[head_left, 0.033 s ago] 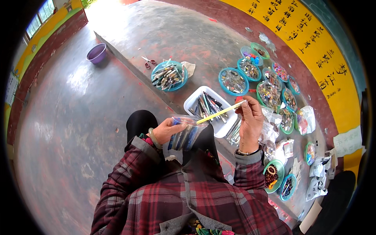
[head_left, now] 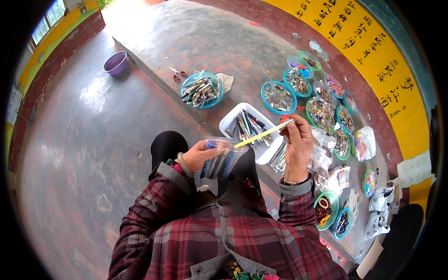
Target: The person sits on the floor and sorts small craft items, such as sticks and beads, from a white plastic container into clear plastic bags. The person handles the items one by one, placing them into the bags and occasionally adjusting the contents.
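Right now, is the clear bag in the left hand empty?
Not empty: several long, slim items show through the clear bag gripped by the left hand.

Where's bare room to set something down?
Biggest: floor left of the left hand, below the purple basin. Smaller: between the blue pen basin and the blue-rimmed bowl, above the white tub. Crowded: right of the right hand, where plastic bags and bowls pack close.

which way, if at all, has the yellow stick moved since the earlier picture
No: the yellow stick shows no visible shift; it crosses the view of the white tub at the same place and slant.
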